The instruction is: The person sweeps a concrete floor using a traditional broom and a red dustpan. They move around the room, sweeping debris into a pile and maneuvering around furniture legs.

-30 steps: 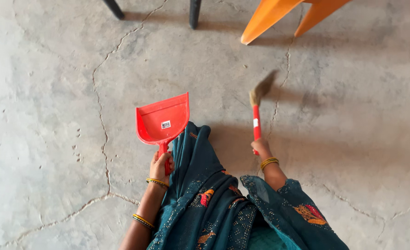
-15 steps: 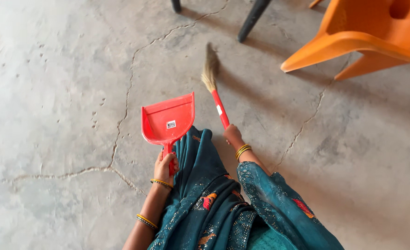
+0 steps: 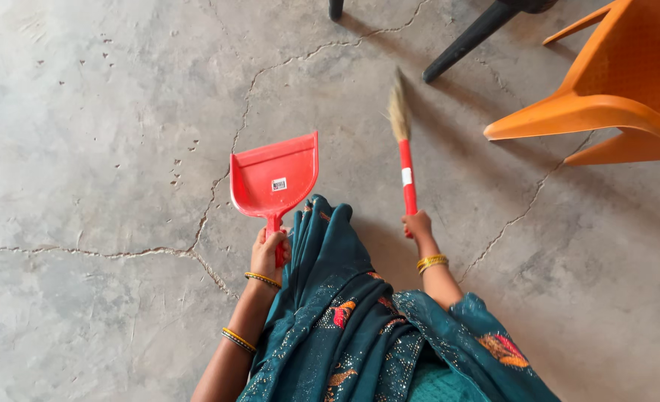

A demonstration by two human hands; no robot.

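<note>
My left hand [image 3: 269, 251] grips the handle of a red plastic dustpan [image 3: 274, 179], which is held low over the cracked concrete floor [image 3: 91, 149] with its open mouth pointing away from me. My right hand [image 3: 417, 224] holds the red handle of a small broom [image 3: 402, 145]; its straw-coloured bristles point away from me, toward the black legs. Teal embroidered cloth [image 3: 345, 313] hangs between my two arms. Gold bangles sit on both wrists.
An orange plastic chair [image 3: 613, 82] stands at the upper right. Two black furniture legs [image 3: 471, 33] reach the floor at the top centre, just beyond the broom tip. A long crack runs across the floor at left.
The broom has swung from the right side to straight ahead of me, now nearer the black legs. The view shifted, bringing the orange chair to the right edge. The dustpan stays in my left hand.
</note>
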